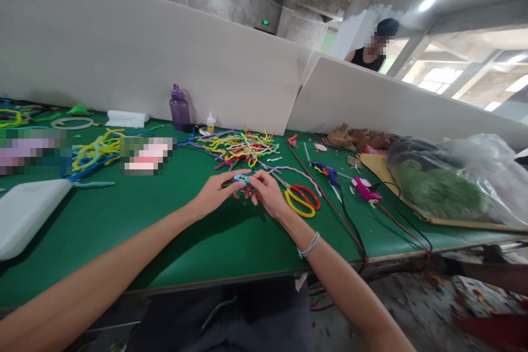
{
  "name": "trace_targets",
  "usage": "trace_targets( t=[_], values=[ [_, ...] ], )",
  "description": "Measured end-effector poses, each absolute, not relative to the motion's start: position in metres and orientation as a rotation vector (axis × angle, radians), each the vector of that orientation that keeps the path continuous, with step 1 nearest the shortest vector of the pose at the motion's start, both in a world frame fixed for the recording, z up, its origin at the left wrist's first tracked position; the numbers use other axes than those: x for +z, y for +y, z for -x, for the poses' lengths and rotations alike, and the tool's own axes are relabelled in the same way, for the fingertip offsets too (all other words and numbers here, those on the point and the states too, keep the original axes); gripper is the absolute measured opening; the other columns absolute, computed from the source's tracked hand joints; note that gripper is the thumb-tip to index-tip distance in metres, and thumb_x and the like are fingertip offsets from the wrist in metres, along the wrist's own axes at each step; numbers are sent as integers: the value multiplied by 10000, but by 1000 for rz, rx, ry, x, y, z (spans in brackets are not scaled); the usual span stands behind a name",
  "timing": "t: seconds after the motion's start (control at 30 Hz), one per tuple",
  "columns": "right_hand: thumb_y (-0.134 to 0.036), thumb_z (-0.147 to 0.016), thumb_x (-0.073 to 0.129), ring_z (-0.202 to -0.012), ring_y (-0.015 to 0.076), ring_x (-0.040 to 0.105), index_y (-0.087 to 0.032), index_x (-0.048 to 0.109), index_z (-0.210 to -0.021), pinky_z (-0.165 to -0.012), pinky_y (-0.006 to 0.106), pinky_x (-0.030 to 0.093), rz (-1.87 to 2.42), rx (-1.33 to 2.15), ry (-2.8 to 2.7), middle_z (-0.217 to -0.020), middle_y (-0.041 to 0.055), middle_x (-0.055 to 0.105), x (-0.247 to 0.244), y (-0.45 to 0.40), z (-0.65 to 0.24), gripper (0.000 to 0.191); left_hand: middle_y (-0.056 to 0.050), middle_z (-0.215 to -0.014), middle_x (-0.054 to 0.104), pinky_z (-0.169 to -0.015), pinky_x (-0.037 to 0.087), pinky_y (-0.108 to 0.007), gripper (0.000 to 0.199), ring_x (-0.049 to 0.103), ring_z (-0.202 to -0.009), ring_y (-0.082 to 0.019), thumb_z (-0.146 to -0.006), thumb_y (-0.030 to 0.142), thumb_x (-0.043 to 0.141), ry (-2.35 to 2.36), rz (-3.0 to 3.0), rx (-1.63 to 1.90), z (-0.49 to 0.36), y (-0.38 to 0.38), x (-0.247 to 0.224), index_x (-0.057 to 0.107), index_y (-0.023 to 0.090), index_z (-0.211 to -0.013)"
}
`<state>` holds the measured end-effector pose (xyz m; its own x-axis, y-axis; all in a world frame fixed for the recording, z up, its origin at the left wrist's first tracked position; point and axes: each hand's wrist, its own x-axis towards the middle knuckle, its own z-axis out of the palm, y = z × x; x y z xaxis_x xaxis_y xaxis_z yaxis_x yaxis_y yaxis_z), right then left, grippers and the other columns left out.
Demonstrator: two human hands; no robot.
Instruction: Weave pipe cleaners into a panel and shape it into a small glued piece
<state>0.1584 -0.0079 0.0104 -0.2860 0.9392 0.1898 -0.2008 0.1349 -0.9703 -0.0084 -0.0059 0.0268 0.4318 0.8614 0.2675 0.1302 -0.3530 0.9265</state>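
Near the middle of the green table (193,242), my left hand (220,190) pinches a small light-blue piece (241,179) from the left side. My right hand (265,190) closes on the same piece from the right, its fingertips partly hiding it. Just behind my hands lies a loose pile of coloured fuzzy stems (243,148). Scissors (301,199) with red and yellow handles rest beside my right hand, and a pale purple stem (295,169) curves behind them.
A purple bottle (180,108) and a small glue bottle (210,122) stand by the white partition (165,55). To the right are a blue glue gun (327,171), a magenta device (366,189), cords and a plastic bag (441,187). A white case (31,214) lies left. A person (371,52) is beyond the partition.
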Motion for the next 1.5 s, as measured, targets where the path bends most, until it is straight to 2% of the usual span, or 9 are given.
trace_targets(
  t=[0.13, 0.4, 0.67, 0.77, 0.93, 1.07, 1.17, 1.33, 1.5],
  values=[
    [-360, -727, 603, -542, 104, 565, -211, 471, -927, -379, 172, 381, 856, 1102, -1521, -659, -36, 572, 15, -13, -159, 282, -40, -936, 647, -654, 528, -278, 421, 603, -772, -171, -782, 372, 538, 820, -1726, 1008, 9, -4, 27, 553, 206, -1168],
    [-371, -758, 564, -520, 95, 532, -178, 531, -756, -463, 197, 404, 950, 876, -1619, -618, -19, 578, 9, -16, -159, 196, -53, -963, 651, -637, 541, -290, 419, 609, -767, -174, -777, 393, 544, 822, -1705, 1023, 7, -2, 18, 584, 176, -1133],
    [-395, -766, 552, -465, 91, 509, -185, 521, -770, -436, 191, 386, 992, 840, -1608, -524, -44, 526, 8, -13, -163, 213, -37, -1150, 594, -675, 550, -314, 461, 608, -843, -184, -766, 374, 558, 822, -1735, 966, 15, 6, 21, 534, 225, -1201],
    [-399, -768, 549, -434, 86, 500, -186, 507, -777, -409, 187, 385, 981, 918, -1617, -517, -48, 532, 10, -11, -165, 217, -50, -1044, 636, -671, 547, -320, 429, 611, -801, -180, -721, 352, 616, 841, -1744, 992, 19, 8, 22, 592, 196, -1121],
    [-394, -747, 580, -401, 73, 487, -183, 480, -755, -391, 180, 383, 919, 1076, -1664, -508, -54, 539, 13, -9, -169, 234, -67, -1055, 591, -701, 507, -293, 207, 567, -907, -189, -705, 319, 646, 799, -1872, 1078, 21, 11, 20, 675, 181, -855],
    [-394, -754, 573, -424, 77, 505, -186, 476, -761, -403, 182, 394, 898, 1095, -1708, -528, -51, 537, 13, -9, -171, 230, -54, -1015, 556, -734, 479, -293, 148, 548, -870, -155, -728, 300, 629, 735, -1881, 1053, 21, 11, 19, 657, 173, -801],
    [-384, -770, 554, -487, 93, 542, -189, 501, -787, -428, 190, 407, 915, 1013, -1768, -574, -36, 550, 11, -10, -171, 203, -57, -1037, 523, -705, 483, -292, 150, 547, -812, -134, -738, 298, 620, 695, -1808, 1014, 21, 10, 19, 636, 162, -801],
    [-363, -784, 545, -568, 104, 564, -193, 536, -853, -518, 214, 430, 958, 807, -1880, -661, -21, 575, 10, -11, -171, 183, -63, -980, 548, -796, 450, -329, 135, 533, -922, -174, -713, 283, 652, 676, -1873, 1081, 21, 9, 22, 630, 153, -743],
    [-311, -758, 584, -688, 117, 571, -201, 555, -966, -578, 216, 431, 940, 566, -2003, -775, -2, 599, 12, -12, -172, 237, -57, -971, 541, -747, 459, -312, 136, 533, -896, -169, -723, 297, 641, 672, -1950, 1105, 21, 11, 21, 624, 162, -726]
  ],
)
